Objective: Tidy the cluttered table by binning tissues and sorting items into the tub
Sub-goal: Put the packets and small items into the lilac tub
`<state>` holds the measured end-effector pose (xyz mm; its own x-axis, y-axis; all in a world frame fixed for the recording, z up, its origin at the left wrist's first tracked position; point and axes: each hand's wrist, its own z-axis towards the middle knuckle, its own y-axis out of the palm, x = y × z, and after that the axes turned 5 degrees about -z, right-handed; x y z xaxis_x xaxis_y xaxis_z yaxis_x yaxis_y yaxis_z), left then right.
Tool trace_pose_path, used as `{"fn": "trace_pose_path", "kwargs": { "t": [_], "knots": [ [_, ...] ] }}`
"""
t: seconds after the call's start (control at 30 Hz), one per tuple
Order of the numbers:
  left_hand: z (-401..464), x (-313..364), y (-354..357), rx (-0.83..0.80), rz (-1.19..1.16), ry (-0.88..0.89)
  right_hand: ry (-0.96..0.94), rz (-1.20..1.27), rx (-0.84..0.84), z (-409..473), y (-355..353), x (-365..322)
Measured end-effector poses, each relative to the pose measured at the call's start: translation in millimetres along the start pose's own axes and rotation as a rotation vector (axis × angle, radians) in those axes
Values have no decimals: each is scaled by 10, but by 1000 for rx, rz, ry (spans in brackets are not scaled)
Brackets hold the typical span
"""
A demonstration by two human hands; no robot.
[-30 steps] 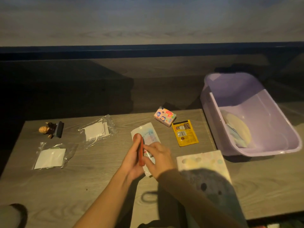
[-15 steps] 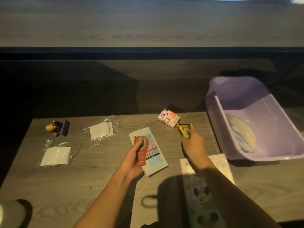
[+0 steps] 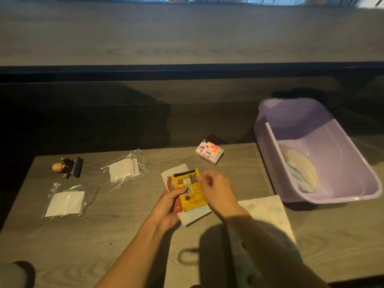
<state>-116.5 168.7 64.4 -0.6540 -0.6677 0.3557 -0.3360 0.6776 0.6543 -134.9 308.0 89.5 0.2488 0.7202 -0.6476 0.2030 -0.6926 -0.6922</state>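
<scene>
Over the middle of the grey table [image 3: 62,246], the left hand [image 3: 166,206] is gripping a yellow sachet [image 3: 190,189] stacked on a red opener [image 3: 177,205]. The right hand [image 3: 218,190], fingers curled, is touching the sachet's right edge. The purple tub [image 3: 332,196] is sitting at the right, with a pink tissue pack [image 3: 209,151] between it and the hands.

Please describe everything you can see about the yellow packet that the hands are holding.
The yellow packet is a flat, glossy sachet with a black strip along its top edge, small labels and what looks like a barcode patch; its print is too small to read. It lies face up on a red tool and a white card, above the table. The left hand pins it with the thumb; the right hand touches its right edge.
</scene>
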Motion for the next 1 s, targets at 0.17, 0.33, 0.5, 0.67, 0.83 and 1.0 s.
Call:
{"fn": "trace_pose_path", "kwargs": {
  "t": [0.17,0.33,0.5,0.67,0.83,1.0],
  "knots": [
    [-65,99,-74,18,-19,10,-2,-394,68,730,-291,112],
    [-138,201,-109,37,-18,52,-11,-444,-37,902,-231,129],
    [-140,250,-104,73,-15,77,-66,0,121,500,-138,-23],
    [-166,206,142,18,61,84,-190,26,-84,-124,6,-56],
    [-243,150,611,-64,137,54,-172,89,134,-333,-230,45],
    [-256,5,1540,-204,311,74,-121,21,493,-440,-915,167]
  ]
}}
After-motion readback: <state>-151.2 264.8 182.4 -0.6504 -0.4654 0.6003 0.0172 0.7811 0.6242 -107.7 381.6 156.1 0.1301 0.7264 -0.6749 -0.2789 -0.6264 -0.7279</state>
